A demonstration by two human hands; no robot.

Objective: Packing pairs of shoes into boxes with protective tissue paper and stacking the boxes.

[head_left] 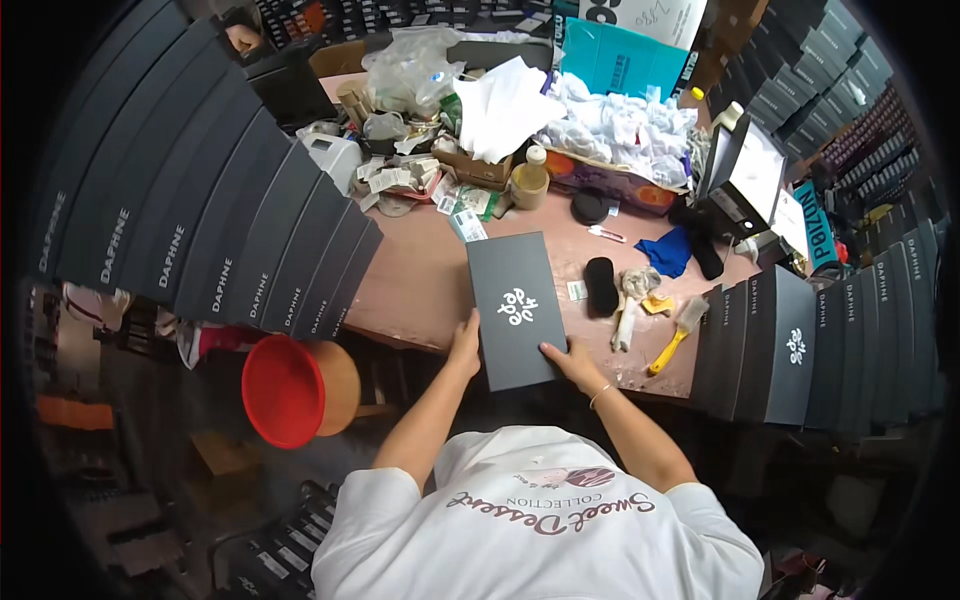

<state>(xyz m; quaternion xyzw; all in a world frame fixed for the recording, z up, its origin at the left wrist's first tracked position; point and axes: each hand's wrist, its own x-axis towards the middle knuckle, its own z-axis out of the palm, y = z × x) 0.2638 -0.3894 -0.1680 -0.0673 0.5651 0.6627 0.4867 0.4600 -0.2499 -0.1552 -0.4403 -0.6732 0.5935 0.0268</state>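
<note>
A dark grey shoebox (505, 335) with a white printed mark on its closed lid lies between my hands at the front edge of the pink table (410, 285). My left hand (467, 343) grips its left side, most of the fingers hidden behind the box. On the opposite side, near the front corner, my right hand (573, 362) holds it with the thumb up on the lid. A thin bracelet circles my right wrist. To the right of the box lie a black brush (601, 287), a crumpled cloth (638, 285) and a yellow-handled brush (680, 335).
Tall stacks of dark boxes (190, 180) rise at the left, with more boxes (850, 345) at the right. A red bowl-shaped container (284, 390) stands below left. Behind are a capped jar (530, 180), crumpled white paper (625, 130), a blue cloth (668, 252) and an opened box (740, 175).
</note>
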